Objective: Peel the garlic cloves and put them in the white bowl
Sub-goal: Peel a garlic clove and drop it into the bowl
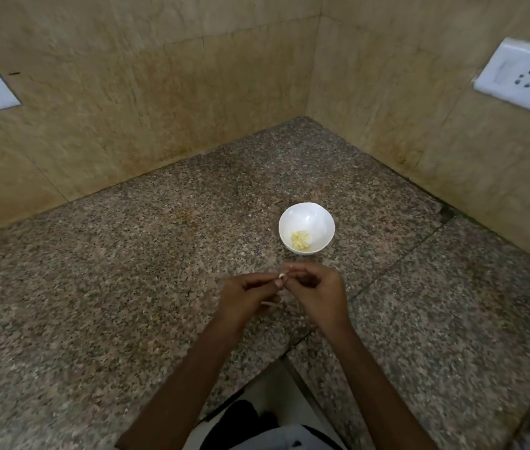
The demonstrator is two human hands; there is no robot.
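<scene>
Garlic clove (282,275): a small pale sliver held in the air just in front of the white bowl (305,214), on its near side. Its long axis runs roughly side to side, the right end tipped slightly up. It is too small to tell the tip from the root end.

Left hand (246,294): fingers curled, thumb and fingertips pinching the clove's left end.

Right hand (319,291): fingers curled inward, fingertips meeting the clove from the right. Both hands touch at the clove, above the counter (127,271).

Peeled cloves (300,240): a yellowish heap in the bowl's bottom.

Wall socket (521,74): well beyond the bowl, to its right.
</scene>
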